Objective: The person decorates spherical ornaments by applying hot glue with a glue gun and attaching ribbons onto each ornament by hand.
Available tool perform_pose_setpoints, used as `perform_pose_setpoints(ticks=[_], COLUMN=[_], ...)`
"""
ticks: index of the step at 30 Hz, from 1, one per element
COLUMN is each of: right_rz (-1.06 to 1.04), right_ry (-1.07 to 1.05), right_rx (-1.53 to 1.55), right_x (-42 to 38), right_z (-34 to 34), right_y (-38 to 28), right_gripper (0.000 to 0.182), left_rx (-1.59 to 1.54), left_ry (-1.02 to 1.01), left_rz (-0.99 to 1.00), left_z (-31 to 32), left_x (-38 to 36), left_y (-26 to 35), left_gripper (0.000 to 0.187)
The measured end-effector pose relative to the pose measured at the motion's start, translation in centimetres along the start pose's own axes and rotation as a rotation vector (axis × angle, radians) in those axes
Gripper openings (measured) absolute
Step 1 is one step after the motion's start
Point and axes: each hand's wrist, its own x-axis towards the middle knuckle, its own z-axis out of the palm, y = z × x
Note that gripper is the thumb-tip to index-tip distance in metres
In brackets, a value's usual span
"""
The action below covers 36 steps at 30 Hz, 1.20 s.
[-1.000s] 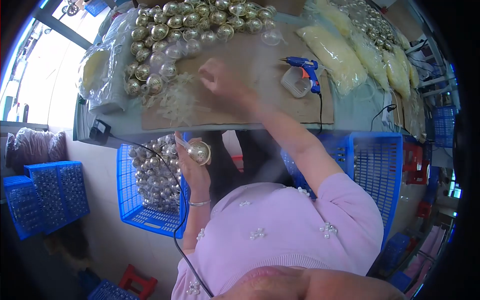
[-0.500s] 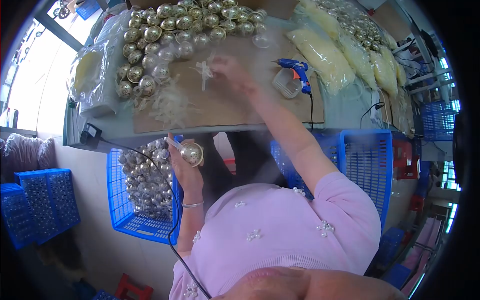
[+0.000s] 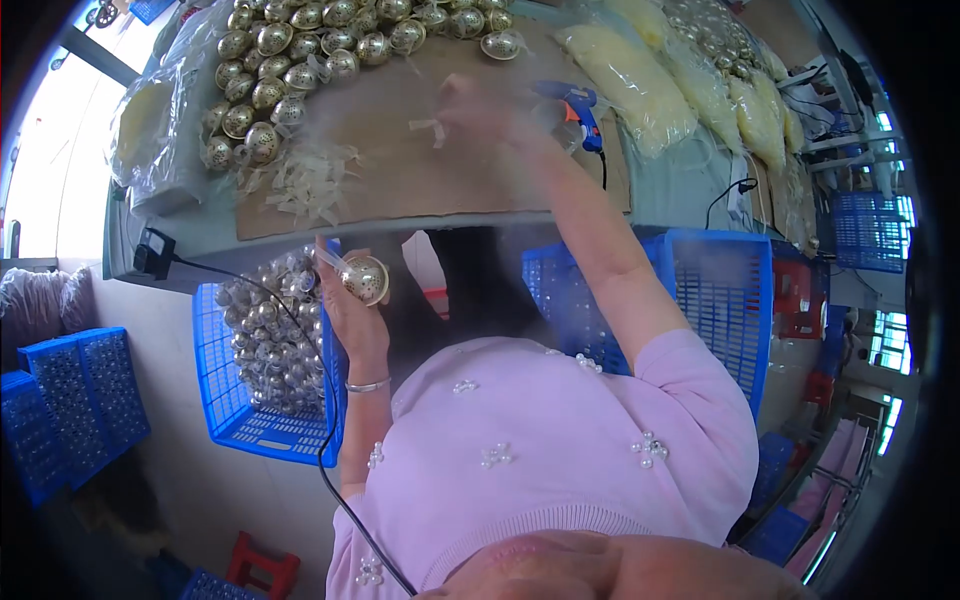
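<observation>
Below the table edge, my left hand is closed around a gold patterned ball ornament with a wide rim. A translucent strip shows beside the ornament. Over the brown cardboard, my right hand is smeared by motion. A translucent strip sticks out from its fingers, which look closed on it. A blue glue gun lies just right of that hand. Left on the cardboard is a loose pile of translucent strips.
Many gold ball ornaments cover the table's back left. Bags of pale yellow sticks lie at the right. A blue crate of ornaments stands below, left; another blue crate stands right. A black cable hangs in front of me.
My right hand has moved right across the cardboard toward the glue gun, the strip moving with it. My left hand still holds the ornament. The whole view has shifted slightly.
</observation>
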Motion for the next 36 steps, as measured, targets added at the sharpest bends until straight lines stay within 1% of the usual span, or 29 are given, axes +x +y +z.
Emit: perform_pose_setpoints(ticks=[2,5,8,11,12,14,16,18,20,21,23,25,26,27,28,30,32,33,36], right_rz=[0.087,-0.267,-0.261,-0.867,-0.888,-0.928,-0.625,-0.469,-0.459,-0.418,-0.341,-0.218,-0.149,-0.151,-0.153,-0.127,-0.074,-0.056,-0.094], right_ry=[0.005,0.216,0.467,0.344,0.225,-0.020,-0.234,-0.378,-0.448,-0.378,-0.230,-0.219,-0.207,-0.164,-0.122,-0.026,0.086,0.126,0.144], right_rx=[-0.029,-0.760,-0.533,-0.377,-0.371,-0.351,-0.264,-0.237,-0.274,-0.207,-0.074,0.315,0.509,0.536,0.568,0.628,0.675,0.752,0.891], right_x=[-2.1,-1.3,-3.8,-1.3,0.1,2.4,2.5,3.0,3.6,3.1,1.0,-3.5,-5.9,-7.6,-9.2,-11.5,-12.9,-13.3,-13.1], right_z=[-1.1,-0.4,-2.1,-1.4,-0.8,1.0,1.6,2.1,1.5,1.1,0.4,-1.0,-1.4,-1.2,-0.7,0.7,2.3,2.7,4.4], right_y=[-1.6,3.8,-0.6,-1.8,-1.9,-1.4,-1.2,-0.8,0.1,0.4,0.7,-1.3,-2.2,-2.6,-3.1,-3.4,-3.5,-3.7,-2.2], right_gripper=[0.024,0.021,0.017,0.012,0.011,0.011,0.012,0.014,0.015,0.016,0.017,0.016,0.015,0.014,0.013,0.013,0.013,0.015,0.016], left_rx=[-0.012,-0.008,0.008,0.006,0.000,0.008,0.010,0.008,0.015,0.020,0.055,0.168,0.198,0.227,0.077,-0.251,0.185,0.199,0.237], left_ry=[-0.015,-0.070,-0.094,-0.068,-0.051,-0.087,-0.100,-0.101,-0.106,-0.111,-0.148,-0.181,-0.209,-0.240,-0.238,-0.143,-0.280,-0.299,-0.355], left_rz=[-0.019,-0.005,0.007,0.003,-0.001,0.002,0.015,0.032,0.042,0.044,0.132,0.141,0.184,0.234,0.058,-0.286,0.131,0.156,0.231], left_z=[0.1,-0.3,-0.8,-0.2,0.0,-0.3,-0.6,-0.7,-0.4,-0.2,0.0,2.5,3.1,3.9,5.2,7.9,8.3,8.8,9.2], left_x=[0.8,1.1,1.2,0.9,0.8,0.7,0.6,0.4,0.6,0.8,2.3,2.2,2.9,3.9,3.6,2.8,3.4,3.1,2.9], left_y=[-0.3,-0.7,-0.9,-0.8,-0.7,-0.6,-0.4,-0.2,-0.1,0.0,-0.6,1.0,0.5,-0.2,0.8,2.8,-0.1,-0.3,-0.8], left_gripper=[0.057,0.058,0.059,0.058,0.057,0.058,0.059,0.060,0.062,0.063,0.067,0.074,0.075,0.075,0.077,0.080,0.082,0.085,0.084])
